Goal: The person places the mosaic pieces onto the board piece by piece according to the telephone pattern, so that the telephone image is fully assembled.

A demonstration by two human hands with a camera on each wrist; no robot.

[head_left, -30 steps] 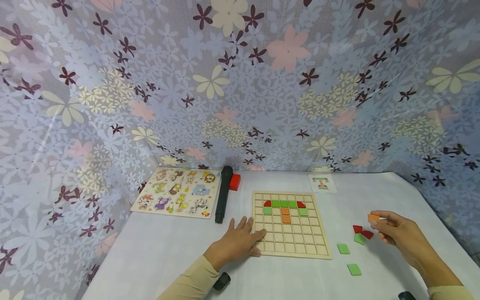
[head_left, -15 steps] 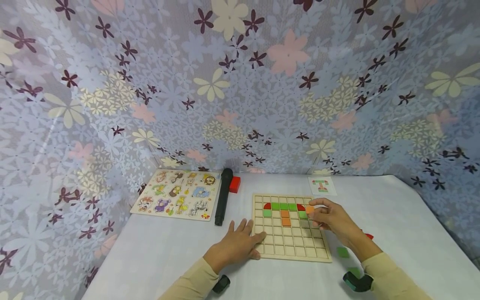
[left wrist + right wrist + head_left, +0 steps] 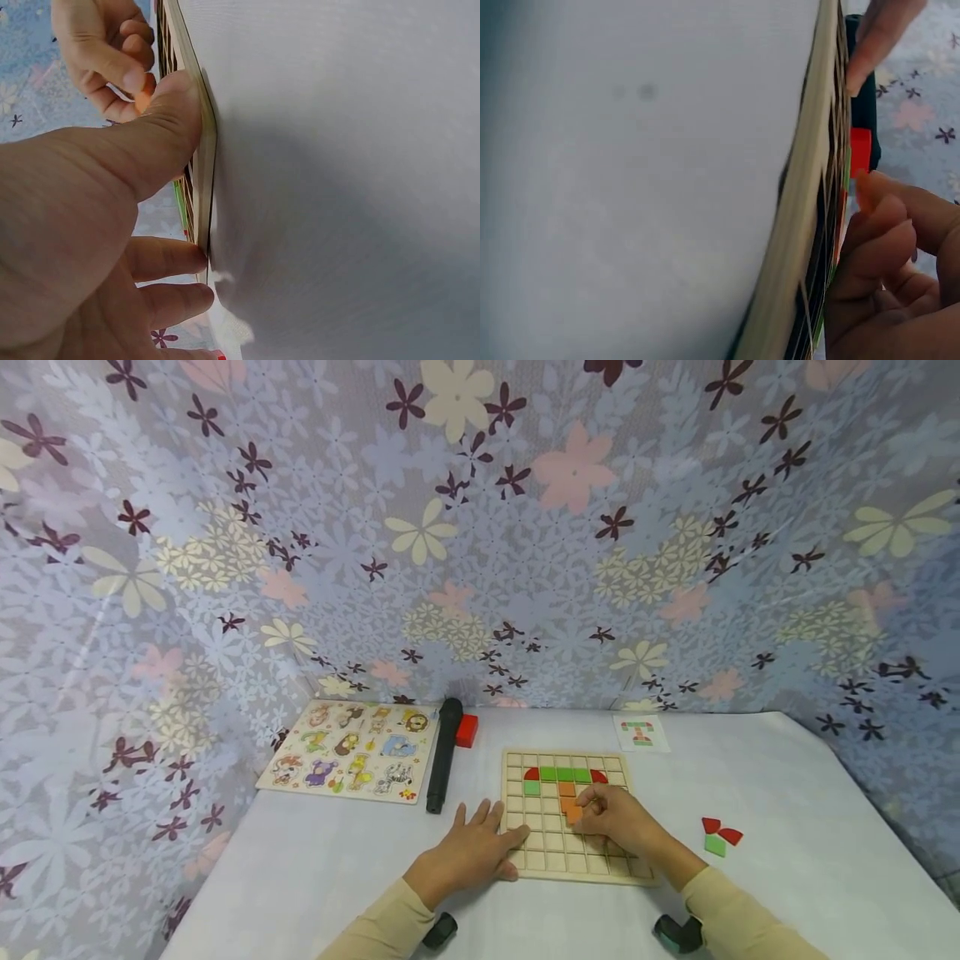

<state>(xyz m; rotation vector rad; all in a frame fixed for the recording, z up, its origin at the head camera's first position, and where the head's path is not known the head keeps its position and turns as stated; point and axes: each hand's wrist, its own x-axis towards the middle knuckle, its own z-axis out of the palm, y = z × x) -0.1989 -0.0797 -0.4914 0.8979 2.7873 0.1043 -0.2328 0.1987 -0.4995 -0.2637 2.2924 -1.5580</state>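
Observation:
A wooden grid board [image 3: 517,860] lies on the white table, with green, red and orange tiles set in its upper cells. My left hand [image 3: 474,850] rests at its left front edge, fingers spread and thumb on the grid; in the left wrist view the thumb [image 3: 176,105] lies over the rim. Between thumb and fingertips, my right hand [image 3: 621,820] pinches an orange square tile [image 3: 573,815], tilted, just below the column of orange tiles [image 3: 567,790]. The same orange tile [image 3: 865,191] shows at the fingertips in the right wrist view. The right hand covers part of the board's right side.
Two red pieces [image 3: 731,837] and a green piece [image 3: 716,845] lie right of the board. A pattern card [image 3: 642,733] sits behind it. To the left are a black microphone [image 3: 446,756], a red block [image 3: 467,731] and an animal puzzle [image 3: 348,747].
My right hand has carried the orange tile leftward from the loose pieces to the middle of the board. Its forearm now hides two green tiles. The left hand has stayed in place.

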